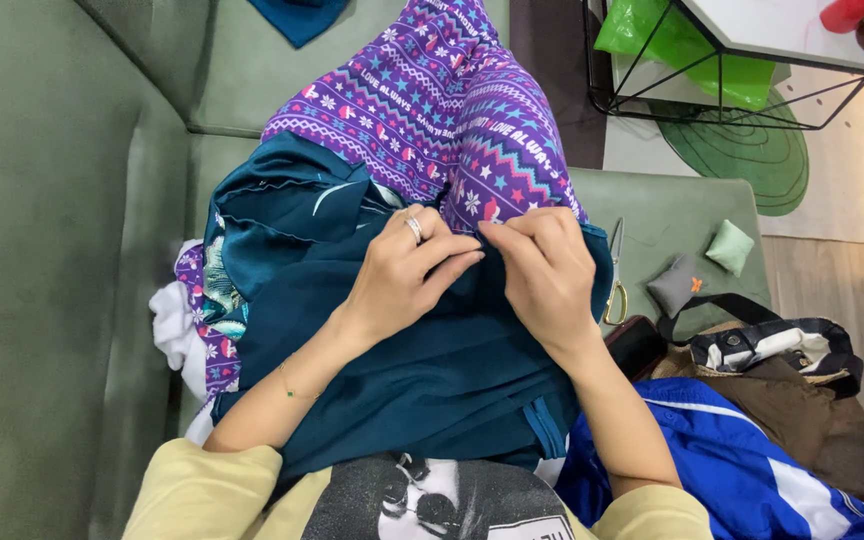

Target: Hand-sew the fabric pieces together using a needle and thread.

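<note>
A dark teal cloth (432, 370), smooth and folded in soft creases, lies across the person's lap on a green sofa (42, 250). The left hand (407, 275) and right hand (547, 270) each pinch its top edge, fingertips meeting. Scissors (615, 275) lie at 3 o'clock.

we see no labels, signs or screens. the one package-like thing is a green plastic bag (674, 45) at the top right, crumpled and glossy, tucked inside the black wire frame (652, 100) under the white table (782, 25). it is bright lime green and partly hidden by the frame's bars.
</note>
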